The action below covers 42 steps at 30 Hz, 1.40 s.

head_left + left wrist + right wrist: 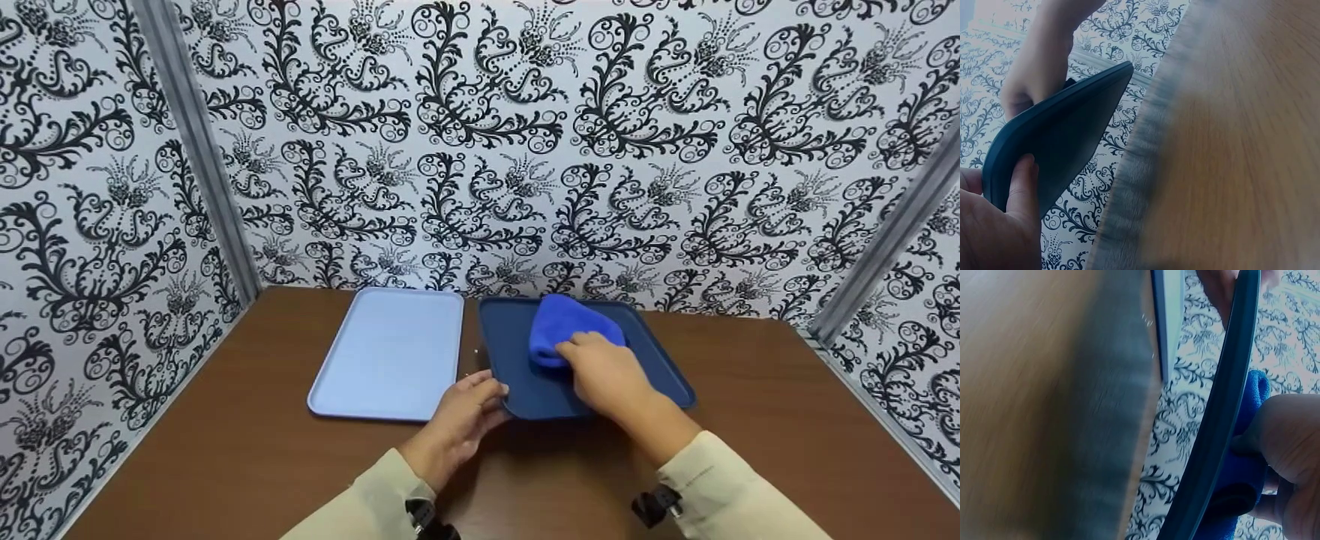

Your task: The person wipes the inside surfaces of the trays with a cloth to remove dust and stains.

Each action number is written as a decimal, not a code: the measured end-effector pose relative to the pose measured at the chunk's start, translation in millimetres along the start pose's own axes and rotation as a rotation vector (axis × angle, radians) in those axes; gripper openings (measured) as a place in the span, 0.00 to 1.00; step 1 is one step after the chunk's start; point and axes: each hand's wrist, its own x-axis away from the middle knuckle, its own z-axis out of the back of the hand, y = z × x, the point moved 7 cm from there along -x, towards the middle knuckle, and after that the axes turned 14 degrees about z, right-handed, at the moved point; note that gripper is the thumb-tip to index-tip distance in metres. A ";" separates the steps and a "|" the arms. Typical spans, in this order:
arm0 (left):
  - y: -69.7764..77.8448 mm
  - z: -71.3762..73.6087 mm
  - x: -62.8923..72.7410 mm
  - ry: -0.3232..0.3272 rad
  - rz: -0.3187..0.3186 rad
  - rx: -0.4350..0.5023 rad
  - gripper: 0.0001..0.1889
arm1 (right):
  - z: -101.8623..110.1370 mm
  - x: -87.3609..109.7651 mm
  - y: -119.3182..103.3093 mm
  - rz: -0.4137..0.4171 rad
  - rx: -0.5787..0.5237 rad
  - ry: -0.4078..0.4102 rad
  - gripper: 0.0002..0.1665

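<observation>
A dark blue tray (pixel 525 390) is raised off the table; its underside (pixel 1072 140) shows in the left wrist view. My left hand (pixel 466 416) grips its near left corner, with fingers and thumb on either side of the rim. A bright blue cloth (pixel 574 322), folded over, lies on the tray's upper face. My right hand (pixel 611 375) holds the cloth by its near part and presses it against the tray. In the right wrist view the cloth (pixel 1249 405) is bunched between the hand (pixel 1297 444) and the tray (pixel 1219 422).
To the left, a light blue tray (pixel 397 352) lies flat on the brown wooden table (pixel 247 427). A few tiny shiny specks (pixel 476 352) show between the trays. Black-and-white patterned walls (pixel 495 150) enclose the table at the back and sides.
</observation>
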 end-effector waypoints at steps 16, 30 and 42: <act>-1.8 -2.6 -0.9 -0.017 0.011 -0.007 0.28 | -5.4 -37.5 -24.7 0.016 -0.042 -0.018 0.20; -3.3 -6.0 0.8 -0.015 0.006 0.013 0.26 | -0.4 -55.4 -30.5 0.169 -0.004 0.013 0.23; -2.6 -6.5 1.2 0.004 -0.015 0.029 0.26 | 1.3 -27.6 5.3 0.369 -0.019 0.125 0.28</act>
